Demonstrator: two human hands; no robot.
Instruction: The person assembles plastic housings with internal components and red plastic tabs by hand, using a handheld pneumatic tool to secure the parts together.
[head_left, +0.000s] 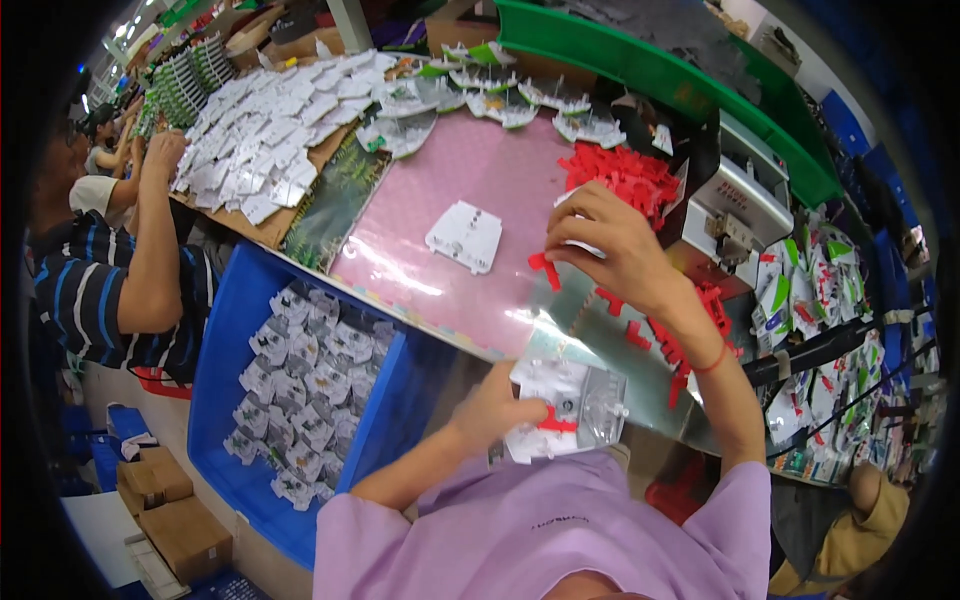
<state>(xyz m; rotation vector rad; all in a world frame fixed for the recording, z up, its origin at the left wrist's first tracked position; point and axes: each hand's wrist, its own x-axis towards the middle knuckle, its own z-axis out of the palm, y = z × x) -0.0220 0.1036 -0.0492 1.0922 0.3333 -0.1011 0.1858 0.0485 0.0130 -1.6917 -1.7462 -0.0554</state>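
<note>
My left hand (492, 408) holds a clear plastic blister tray (570, 408) close to my chest; a red plastic piece sits in it. My right hand (610, 245) is raised over the table and pinches a small red plastic piece (546, 270) between its fingertips, with something white partly hidden behind the fingers. A heap of red plastic pieces (625, 175) lies just beyond that hand, and more red pieces (660, 335) are strewn along the table under my right forearm. A white moulded tray (465, 237) rests on the pink mat (420, 215).
A blue bin (225, 370) of packed white trays stands at my left. Stacks of white trays (265, 135) cover the far table. A person in a striped shirt (110, 290) works at left. A grey sealing machine (735, 210) and printed packets (810, 290) sit at right.
</note>
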